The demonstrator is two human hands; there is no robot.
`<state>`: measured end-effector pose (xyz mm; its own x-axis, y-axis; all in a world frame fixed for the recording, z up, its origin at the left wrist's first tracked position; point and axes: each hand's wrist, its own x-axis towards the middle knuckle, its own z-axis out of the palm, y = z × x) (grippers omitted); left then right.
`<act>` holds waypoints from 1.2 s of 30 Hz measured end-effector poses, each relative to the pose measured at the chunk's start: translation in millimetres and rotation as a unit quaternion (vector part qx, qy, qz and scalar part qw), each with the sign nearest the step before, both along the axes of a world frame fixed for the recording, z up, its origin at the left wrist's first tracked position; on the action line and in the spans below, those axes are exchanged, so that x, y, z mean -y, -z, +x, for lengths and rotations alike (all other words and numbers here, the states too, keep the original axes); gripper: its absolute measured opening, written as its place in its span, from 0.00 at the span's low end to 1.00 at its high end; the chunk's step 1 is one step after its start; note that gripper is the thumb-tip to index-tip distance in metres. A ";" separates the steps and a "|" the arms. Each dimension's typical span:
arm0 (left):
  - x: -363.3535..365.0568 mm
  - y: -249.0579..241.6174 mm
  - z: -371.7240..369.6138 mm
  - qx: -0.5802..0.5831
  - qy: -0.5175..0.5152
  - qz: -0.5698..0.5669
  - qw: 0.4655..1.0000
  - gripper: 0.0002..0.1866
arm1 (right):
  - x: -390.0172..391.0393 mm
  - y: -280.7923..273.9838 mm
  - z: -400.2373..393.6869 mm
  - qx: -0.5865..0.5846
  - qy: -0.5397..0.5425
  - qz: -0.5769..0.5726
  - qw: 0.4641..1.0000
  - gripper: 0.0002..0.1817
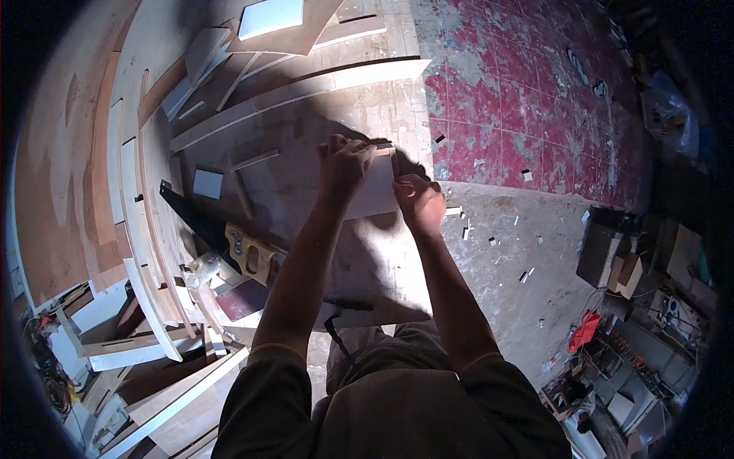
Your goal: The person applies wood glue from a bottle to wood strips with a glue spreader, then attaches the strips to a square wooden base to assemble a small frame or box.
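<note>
A pale flat board point(375, 191) lies on the wooden work surface between my hands. Thin wooden strips run along its far and right edges; the far wooden strip point(384, 152) meets the side wooden strip point(394, 164) at a corner. My left hand point(345, 162) is closed at the far-left part of the board, its fingers pressed on the far strip. At the right edge my right hand point(420, 203) is curled, with thumb and fingers pinching the side strip and board edge. The fingertips are partly hidden by shadow.
A handsaw point(251, 254) with a yellow handle lies left of my forearm. Long wooden strips point(298, 96) and offcuts lie farther back, near a small white piece point(207, 183). Wood scraps litter the concrete floor point(497, 264) at right; a red object point(584, 330) lies among clutter.
</note>
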<state>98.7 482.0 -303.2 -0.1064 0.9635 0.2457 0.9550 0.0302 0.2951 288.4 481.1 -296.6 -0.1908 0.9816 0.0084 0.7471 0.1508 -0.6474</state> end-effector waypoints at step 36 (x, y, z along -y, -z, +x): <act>141.3 -42.8 -158.7 0.015 -0.378 -0.119 0.918 0.17 | 20.5 -60.4 21.2 -0.128 0.019 -0.081 0.988 0.11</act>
